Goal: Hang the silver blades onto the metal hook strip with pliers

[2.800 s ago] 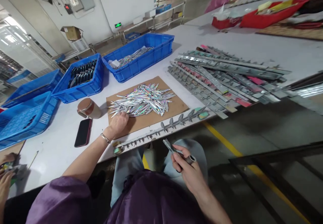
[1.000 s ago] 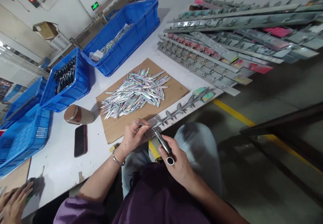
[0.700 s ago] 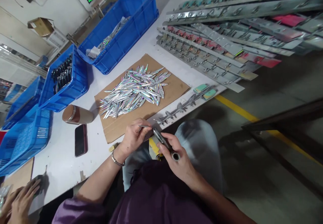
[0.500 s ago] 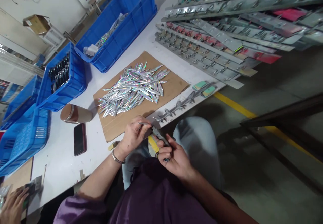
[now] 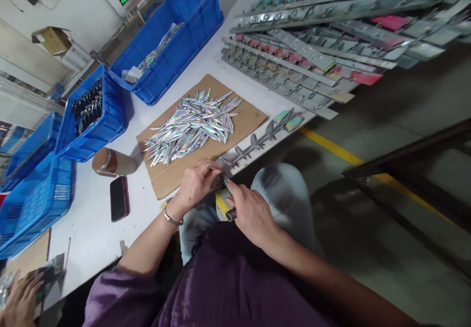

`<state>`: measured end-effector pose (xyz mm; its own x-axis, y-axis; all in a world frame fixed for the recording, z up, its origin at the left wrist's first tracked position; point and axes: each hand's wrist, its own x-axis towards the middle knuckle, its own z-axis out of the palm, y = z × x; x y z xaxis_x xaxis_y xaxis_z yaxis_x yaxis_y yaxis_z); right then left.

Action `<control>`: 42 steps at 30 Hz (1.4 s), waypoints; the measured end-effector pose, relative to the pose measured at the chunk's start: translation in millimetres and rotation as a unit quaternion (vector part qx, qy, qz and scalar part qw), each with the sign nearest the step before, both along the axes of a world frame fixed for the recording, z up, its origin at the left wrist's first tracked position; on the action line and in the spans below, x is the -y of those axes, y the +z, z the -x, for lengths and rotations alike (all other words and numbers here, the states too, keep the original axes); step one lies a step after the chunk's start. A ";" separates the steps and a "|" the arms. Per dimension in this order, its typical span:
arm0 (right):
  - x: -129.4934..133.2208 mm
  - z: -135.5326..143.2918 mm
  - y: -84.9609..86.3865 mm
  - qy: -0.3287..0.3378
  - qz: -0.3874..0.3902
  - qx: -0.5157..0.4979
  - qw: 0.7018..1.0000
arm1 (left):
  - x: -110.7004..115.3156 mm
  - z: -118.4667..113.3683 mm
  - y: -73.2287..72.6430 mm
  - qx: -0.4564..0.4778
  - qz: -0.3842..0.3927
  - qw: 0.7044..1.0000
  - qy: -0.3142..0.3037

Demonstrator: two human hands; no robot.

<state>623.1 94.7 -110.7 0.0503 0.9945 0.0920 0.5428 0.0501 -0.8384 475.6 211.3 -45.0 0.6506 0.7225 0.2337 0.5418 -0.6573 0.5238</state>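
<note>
- Silver strip (image 5: 212, 168): one thin, shiny, fish-shaped piece, pinched in the left hand (image 5: 195, 183) just past the near edge of the table, above the person's lap. It is held out level, its tip turned towards the tool, as if to be worked on at that end.
- Hand tool (image 5: 228, 197): a slim dark tool with a round end, gripped in the right hand (image 5: 250, 214). Its nose meets the strip between the two hands; what it does there is too small to tell.
- Hands: close together, nearly touching, each clamped on its own item. The left wrist wears a bracelet (image 5: 171, 217).
- Cardboard sheet (image 5: 253, 116): lies flat on the table just beyond the hands and carries a loose heap of shiny strips (image 5: 191, 125), within easy reach of the left hand.
- Metal rail (image 5: 257, 140): a long bar with leaf-like clips, lying along the near table edge, right of the hands.
- Stack of rails (image 5: 312, 47): many such bars piled at the far right of the table.
- Blue crates: one (image 5: 198, 37) at the far side holds more shiny strips; one (image 5: 106, 121) to the left holds dark pieces; others farther left.
- Brown cup (image 5: 110, 162) on its side and dark phone (image 5: 119, 198): left of the cardboard.
- Another person's hand (image 5: 18, 300): at the near left corner, apart from this work.
</note>
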 end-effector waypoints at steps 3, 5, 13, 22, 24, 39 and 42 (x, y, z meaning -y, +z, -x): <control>6.3 -4.0 -2.3 -0.051 0.096 -0.422 0.900 | -0.9 6.0 -1.6 0.035 0.031 0.999 0.004; 10.6 -7.5 -4.8 -0.081 0.185 -0.665 0.719 | -0.1 8.5 -4.2 0.048 0.030 0.998 0.025; 4.0 -0.8 -9.6 -0.055 0.339 -0.874 0.342 | 2.7 5.4 -5.0 0.056 0.028 0.998 0.030; 0.8 8.9 -19.0 -0.073 -0.024 -0.256 0.964 | -2.8 6.2 -2.0 0.059 0.022 0.998 -0.009; 0.7 5.6 -23.7 -0.044 -0.090 -0.089 0.991 | -3.8 4.6 0.6 0.042 0.015 0.998 -0.033; 4.0 8.8 -26.4 -0.042 -0.026 -0.149 0.988 | -11.5 16.4 0.6 0.084 0.175 0.980 0.030; 4.3 7.0 -26.3 -0.037 -0.010 -0.161 0.986 | -7.0 18.6 -5.6 0.100 0.175 0.978 0.050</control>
<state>616.1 90.4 -137.1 0.1527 0.9850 0.0800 0.2520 0.0394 -0.9669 457.0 218.3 -50.6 0.5389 0.8390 0.0760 0.4590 -0.3681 0.8086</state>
